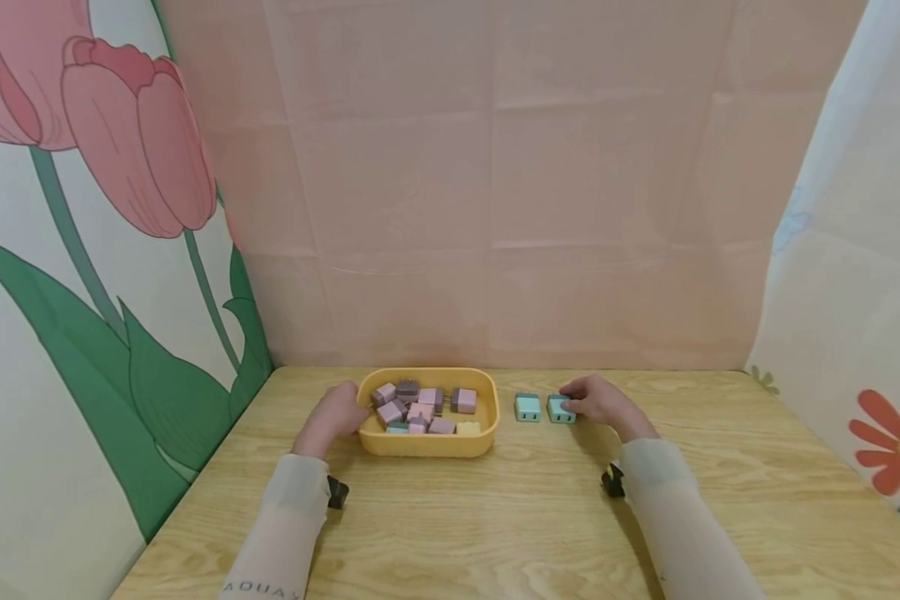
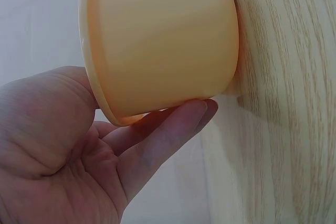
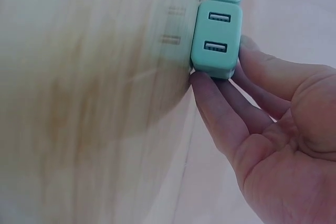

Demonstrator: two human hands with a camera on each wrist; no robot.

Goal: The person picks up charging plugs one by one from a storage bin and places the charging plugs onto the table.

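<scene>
My left hand (image 1: pixel 337 414) grips the left end of a yellow plastic basket (image 1: pixel 427 447). In the left wrist view the thumb goes over the rim of the basket (image 2: pixel 168 40), and the fingers press its outer wall. To the right of the basket, my right hand (image 1: pixel 600 402) holds a mint-green USB charger (image 1: pixel 562 410) on the table. The right wrist view shows fingertips at the end of this two-port charger (image 3: pixel 216 38) and the thumb along its side. Another mint-green charger (image 1: pixel 527 407) stands just left of it.
Inside the basket lie several pink and purple charger blocks (image 1: pixel 463 401), along with a pale yellow block (image 1: pixel 468 428) and a partly hidden green one (image 1: pixel 397 428). The wooden table (image 1: pixel 465 525) meets a pink backdrop (image 1: pixel 495 317) behind the basket.
</scene>
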